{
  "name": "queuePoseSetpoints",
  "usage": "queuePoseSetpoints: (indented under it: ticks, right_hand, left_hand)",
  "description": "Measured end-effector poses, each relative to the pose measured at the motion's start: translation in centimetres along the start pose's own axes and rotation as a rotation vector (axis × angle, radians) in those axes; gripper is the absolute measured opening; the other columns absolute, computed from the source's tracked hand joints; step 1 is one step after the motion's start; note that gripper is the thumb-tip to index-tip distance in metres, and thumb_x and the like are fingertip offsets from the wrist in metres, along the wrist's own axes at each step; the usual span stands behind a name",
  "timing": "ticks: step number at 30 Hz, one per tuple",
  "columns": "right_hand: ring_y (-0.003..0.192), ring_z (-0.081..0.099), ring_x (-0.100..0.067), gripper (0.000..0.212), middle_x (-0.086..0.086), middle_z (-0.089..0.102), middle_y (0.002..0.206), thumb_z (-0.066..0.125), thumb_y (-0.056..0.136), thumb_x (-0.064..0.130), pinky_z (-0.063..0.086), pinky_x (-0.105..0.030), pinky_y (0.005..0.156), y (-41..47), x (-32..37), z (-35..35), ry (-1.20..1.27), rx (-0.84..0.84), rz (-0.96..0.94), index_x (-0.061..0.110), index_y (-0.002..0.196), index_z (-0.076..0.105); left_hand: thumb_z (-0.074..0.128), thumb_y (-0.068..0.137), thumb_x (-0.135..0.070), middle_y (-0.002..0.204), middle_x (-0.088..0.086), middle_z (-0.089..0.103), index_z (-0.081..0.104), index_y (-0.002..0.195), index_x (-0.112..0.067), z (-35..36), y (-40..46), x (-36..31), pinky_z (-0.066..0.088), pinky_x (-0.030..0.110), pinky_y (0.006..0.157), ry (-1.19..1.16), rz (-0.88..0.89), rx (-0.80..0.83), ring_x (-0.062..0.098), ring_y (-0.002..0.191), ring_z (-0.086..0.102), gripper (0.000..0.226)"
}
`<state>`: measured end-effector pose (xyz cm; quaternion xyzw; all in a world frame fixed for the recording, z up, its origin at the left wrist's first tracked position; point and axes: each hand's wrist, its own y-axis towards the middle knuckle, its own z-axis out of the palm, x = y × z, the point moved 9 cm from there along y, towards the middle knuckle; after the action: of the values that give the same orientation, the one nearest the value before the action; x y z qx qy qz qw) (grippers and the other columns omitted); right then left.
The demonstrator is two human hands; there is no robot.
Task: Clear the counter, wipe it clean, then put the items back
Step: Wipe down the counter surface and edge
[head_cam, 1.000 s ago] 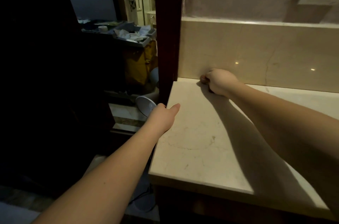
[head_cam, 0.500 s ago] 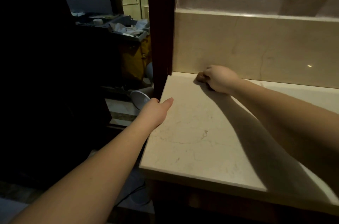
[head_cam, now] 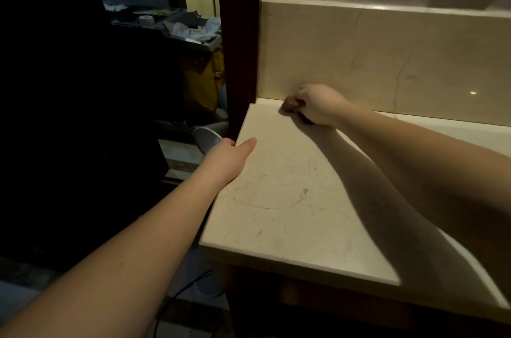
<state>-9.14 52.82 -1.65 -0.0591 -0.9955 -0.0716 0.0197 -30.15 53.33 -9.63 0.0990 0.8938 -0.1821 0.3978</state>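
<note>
Right hand (head_cam: 318, 103) is gripping a small brown cloth wad (head_cam: 290, 103) against the worktop (head_cam: 290, 199) at its back-left corner, touching the backsplash (head_cam: 359, 66), while left hand (head_cam: 231, 156) is clasping the left edge nearby; bare stone is lying open toward the front and right for wiping.

Hotel room: marble counter (head_cam: 290, 199), housekeeping cart (head_cam: 190, 33) beyond.
</note>
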Motion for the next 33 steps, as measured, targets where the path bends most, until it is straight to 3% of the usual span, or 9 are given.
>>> queuePoseSetpoints:
  ticks: [4,8,12,15,20,23,28,33]
  right_hand:
    - [0.09,0.055,-0.031,0.015,-0.007,0.055,0.091,0.053,0.088,0.018,0.044,-0.035,0.072,-0.6,2.0,0.3,0.025,0.014,-0.059,0.009,0.09,0.066]
    - [0.081,0.047,-0.019,0.01,0.003,0.051,0.088,0.057,0.088,0.016,0.031,-0.027,0.068,-5.3,2.4,0.7,0.091,0.072,-0.199,0.01,0.087,0.064]
    - [0.091,0.056,-0.031,0.016,-0.009,0.06,0.096,0.055,0.09,0.021,0.038,-0.033,0.071,-1.9,-0.9,0.1,0.019,0.039,-0.062,0.011,0.091,0.067]
    - [0.094,0.056,-0.034,0.021,-0.013,0.059,0.095,0.053,0.091,0.022,0.036,-0.033,0.07,0.3,-0.5,0.1,0.013,0.015,-0.048,0.006,0.092,0.067]
    - [0.08,0.047,-0.019,0.014,0.0,0.051,0.087,0.055,0.09,0.02,0.03,-0.028,0.068,-4.6,3.0,0.5,0.082,0.067,-0.217,0.014,0.078,0.058]
    - [0.082,0.049,-0.018,0.022,0.004,0.05,0.086,0.059,0.089,0.025,0.029,-0.028,0.067,-4.8,2.1,0.5,0.116,0.112,-0.203,0.02,0.071,0.05]
    - [0.093,0.056,-0.031,0.021,-0.008,0.059,0.096,0.057,0.09,0.027,0.039,-0.034,0.072,-0.9,0.7,0.3,0.05,0.065,-0.095,0.008,0.091,0.065]
    - [0.08,0.047,-0.018,0.015,0.002,0.049,0.086,0.057,0.088,0.018,0.024,-0.023,0.065,-7.2,5.2,0.2,0.122,0.106,-0.336,0.017,0.075,0.051]
  left_hand:
    - [0.044,0.092,-0.06,0.14,0.007,0.05,0.036,0.146,-0.015,-0.1,0.0,0.1,0.04,0.035,0.085,-0.007,-0.007,-0.005,0.027,0.122,0.051,0.071]
    - [0.045,0.092,-0.06,0.136,0.007,0.052,0.037,0.145,-0.014,-0.1,0.2,0.2,0.038,0.032,0.079,-0.009,-0.004,0.0,0.026,0.117,0.053,0.07]
    - [0.046,0.091,-0.062,0.127,0.006,0.058,0.047,0.137,-0.015,-0.2,0.3,0.3,0.04,0.031,0.077,0.006,0.0,-0.014,0.022,0.101,0.055,0.066]
    - [0.045,0.09,-0.064,0.126,0.004,0.061,0.049,0.136,-0.015,-0.2,0.4,0.3,0.042,0.032,0.078,0.015,-0.001,-0.012,0.022,0.103,0.058,0.067]
    - [0.045,0.09,-0.064,0.126,0.004,0.061,0.047,0.139,-0.017,-0.1,0.2,0.3,0.041,0.031,0.077,0.024,-0.011,-0.031,0.022,0.106,0.059,0.068]
    - [0.045,0.092,-0.062,0.124,0.003,0.059,0.046,0.139,-0.017,-0.3,-0.2,-0.1,0.039,0.031,0.075,0.052,-0.018,-0.049,0.018,0.096,0.055,0.066]
    - [0.043,0.093,-0.06,0.099,-0.003,0.057,0.053,0.131,-0.016,-0.4,-0.6,-0.4,0.038,0.028,0.059,0.077,-0.007,-0.048,0.011,0.074,0.051,0.059]
    - [0.042,0.093,-0.062,0.097,-0.003,0.058,0.057,0.126,-0.015,-0.6,-0.3,-0.4,0.036,0.027,0.055,0.103,0.019,-0.055,0.009,0.07,0.05,0.059]
